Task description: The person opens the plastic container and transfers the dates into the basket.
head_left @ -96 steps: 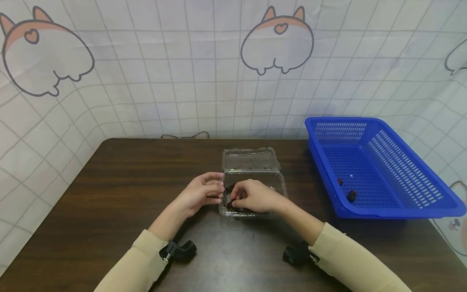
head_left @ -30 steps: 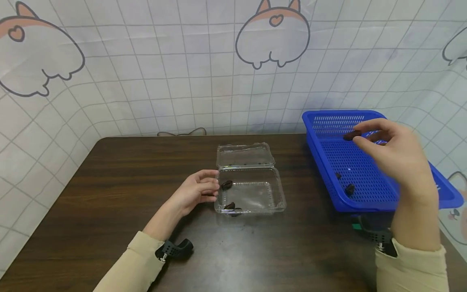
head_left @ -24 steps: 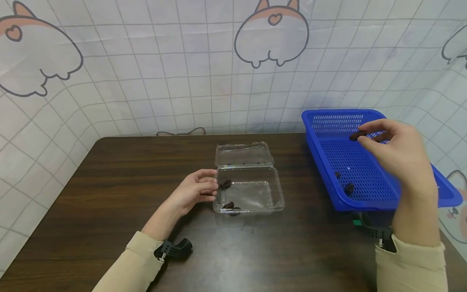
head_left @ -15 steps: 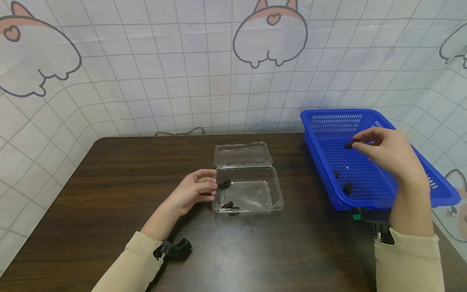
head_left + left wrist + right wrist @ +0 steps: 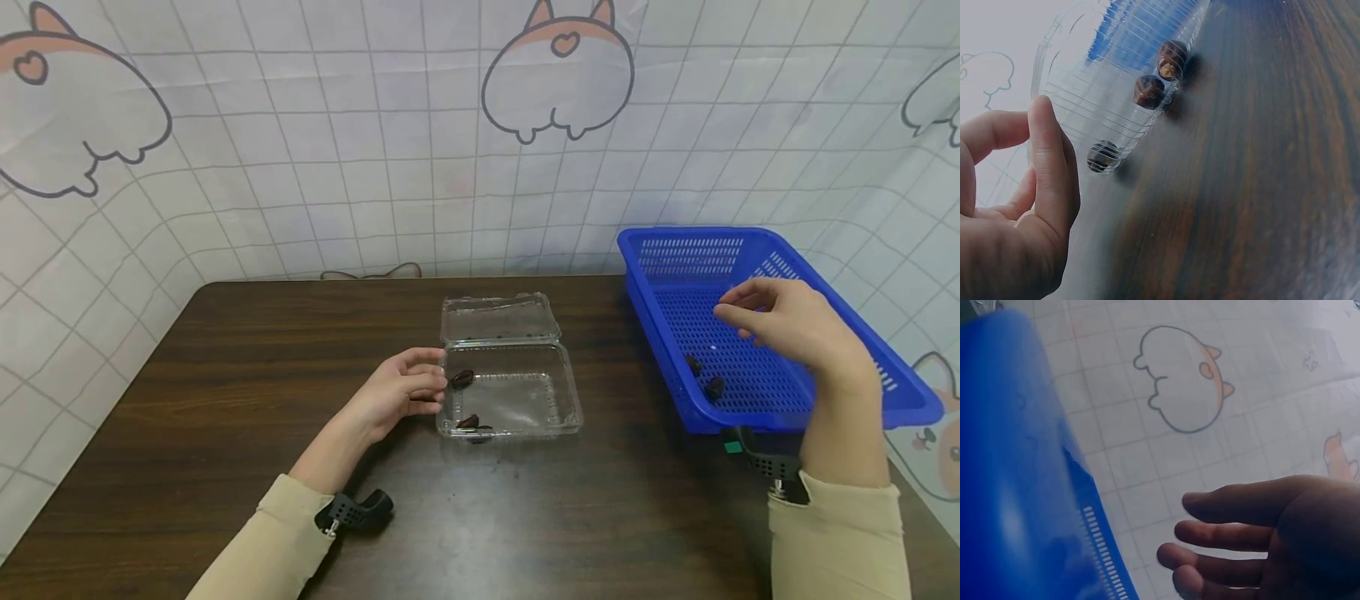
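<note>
A clear plastic clamshell box (image 5: 510, 392) stands on the table with its lid back. Three dark brown, wrinkled dates (image 5: 462, 379) lie along its left side; they show through the wall in the left wrist view, one date (image 5: 1149, 92) between the others. My left hand (image 5: 405, 392) rests its relaxed fingers at the box's left edge. My right hand (image 5: 787, 321) hovers over the blue basket (image 5: 911, 408), thumb and fingers apart, holding nothing in the right wrist view. Inside the basket, dark dates (image 5: 715, 388) sit near its front left corner.
The dark wooden table (image 5: 225, 400) runs back to a white grid-patterned cloth (image 5: 337, 167) with cartoon drawings. A thin cable (image 5: 371, 274) shows at the table's back edge. The basket's tall slotted walls stand to the right of the box.
My right hand has gone from the box to the basket with a date and let it drop in, near the front left dates. My left hand stays at the box.
</note>
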The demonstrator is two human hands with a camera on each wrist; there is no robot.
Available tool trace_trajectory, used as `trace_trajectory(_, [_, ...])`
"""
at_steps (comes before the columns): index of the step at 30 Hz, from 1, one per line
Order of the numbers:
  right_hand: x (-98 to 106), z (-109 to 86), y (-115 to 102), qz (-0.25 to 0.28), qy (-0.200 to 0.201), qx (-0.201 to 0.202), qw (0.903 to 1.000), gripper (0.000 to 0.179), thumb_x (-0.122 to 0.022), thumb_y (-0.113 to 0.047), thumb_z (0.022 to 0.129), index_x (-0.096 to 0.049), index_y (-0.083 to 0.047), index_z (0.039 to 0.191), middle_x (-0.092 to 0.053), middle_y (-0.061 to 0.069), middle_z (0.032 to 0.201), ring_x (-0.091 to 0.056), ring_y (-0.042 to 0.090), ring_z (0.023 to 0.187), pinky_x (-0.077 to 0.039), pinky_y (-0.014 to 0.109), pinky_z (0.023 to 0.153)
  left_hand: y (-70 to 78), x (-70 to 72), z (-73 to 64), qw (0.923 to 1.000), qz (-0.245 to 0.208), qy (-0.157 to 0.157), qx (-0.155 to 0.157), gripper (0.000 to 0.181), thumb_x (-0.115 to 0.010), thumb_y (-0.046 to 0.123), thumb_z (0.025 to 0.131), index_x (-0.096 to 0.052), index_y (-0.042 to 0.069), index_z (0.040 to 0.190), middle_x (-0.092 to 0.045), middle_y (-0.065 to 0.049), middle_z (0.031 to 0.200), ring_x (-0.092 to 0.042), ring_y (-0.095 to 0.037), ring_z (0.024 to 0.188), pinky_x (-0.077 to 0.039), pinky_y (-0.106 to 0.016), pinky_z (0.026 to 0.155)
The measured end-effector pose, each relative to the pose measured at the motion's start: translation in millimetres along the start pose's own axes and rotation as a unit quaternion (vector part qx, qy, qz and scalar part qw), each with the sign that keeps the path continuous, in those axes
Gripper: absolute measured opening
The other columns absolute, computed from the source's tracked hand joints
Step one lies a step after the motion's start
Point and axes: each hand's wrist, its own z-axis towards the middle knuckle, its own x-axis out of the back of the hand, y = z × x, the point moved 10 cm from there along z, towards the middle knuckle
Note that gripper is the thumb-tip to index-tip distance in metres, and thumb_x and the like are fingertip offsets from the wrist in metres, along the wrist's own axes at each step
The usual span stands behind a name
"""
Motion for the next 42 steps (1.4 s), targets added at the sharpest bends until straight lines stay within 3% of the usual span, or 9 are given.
trace_trajectory(6, [2.6, -4.4, -18.9, -0.009, 0.044, 0.01, 0.999, 0.049, -0.057, -0.045, 0.105, -0.063, -0.002, 0.128, -0.065, 0.022, 0.118, -0.064, 0.03, 0.092, -0.05, 0.031, 0.068, -0.9, -1.5, -0.7, 1.0, 0.002, -0.003, 0.004, 0.052, -0.064, 0.001, 0.098, -0.045, 0.0, 0.147, -0.063, -0.007, 0.104, -0.066, -0.016, 0.079, -0.06, -0.029, 0.072])
trace_trajectory(18, [-17.2, -8.9, -85.6, 0.012, 0.098, 0.101, 0.99, 0.031, -0.063, -0.036, 0.104, -0.071, -0.009, 0.118, -0.069, 0.011, 0.108, -0.058, 0.025, 0.088, -0.046, 0.03, 0.061, -2.0, -2.8, 2.1, 1.0, 0.002, -0.003, 0.006, 0.05, -0.065, 0.002, 0.098, -0.047, 0.001, 0.146, -0.061, -0.01, 0.109, -0.066, -0.016, 0.081, -0.06, -0.03, 0.073])
trace_trajectory(22, [-40.8, -3.7, -111.4, 0.015, 0.076, 0.14, 0.9871, 0.023, -0.064, -0.031, 0.104, -0.072, -0.011, 0.112, -0.07, 0.007, 0.102, -0.06, 0.022, 0.085, -0.048, 0.034, 0.061, -1.9, -3.5, 2.0, 1.0, 0.003, -0.002, 0.006, 0.05, -0.064, 0.002, 0.098, -0.048, 0.001, 0.145, -0.06, -0.011, 0.11, -0.065, -0.016, 0.081, -0.06, -0.03, 0.073])
trace_trajectory(31, [-101.0, 12.5, -160.7, 0.018, -0.016, 0.198, 0.9799, 0.013, -0.066, -0.02, 0.102, -0.072, -0.01, 0.106, -0.071, 0.0, 0.088, -0.064, 0.015, 0.077, -0.052, 0.038, 0.07, -0.9, -2.6, 0.1, 1.0, -0.004, 0.0, 0.004, 0.049, -0.063, 0.001, 0.099, -0.047, -0.001, 0.145, -0.062, -0.008, 0.104, -0.066, -0.016, 0.079, -0.06, -0.029, 0.071])
trace_trajectory(37, [-133.6, 15.0, -177.1, 0.014, -0.057, 0.222, 0.9733, 0.009, -0.069, -0.017, 0.099, -0.073, -0.01, 0.103, -0.068, -0.003, 0.083, -0.061, 0.016, 0.071, -0.051, 0.036, 0.062, -0.2, -1.5, -1.2, 1.0, -0.004, 0.002, 0.006, 0.051, -0.062, 0.0, 0.099, -0.045, -0.003, 0.147, -0.062, -0.008, 0.104, -0.065, -0.016, 0.079, -0.06, -0.029, 0.071])
trace_trajectory(42, [-158.9, 16.7, -185.6, 0.022, -0.095, 0.238, 0.9662, 0.008, -0.07, -0.017, 0.098, -0.074, -0.01, 0.102, -0.068, -0.005, 0.082, -0.063, 0.015, 0.072, -0.053, 0.034, 0.064, 0.2, 1.1, -2.1, 0.9999, -0.009, 0.006, 0.006, 0.049, -0.062, -0.001, 0.099, -0.046, -0.001, 0.145, -0.062, -0.008, 0.103, -0.065, -0.016, 0.078, -0.06, -0.029, 0.07])
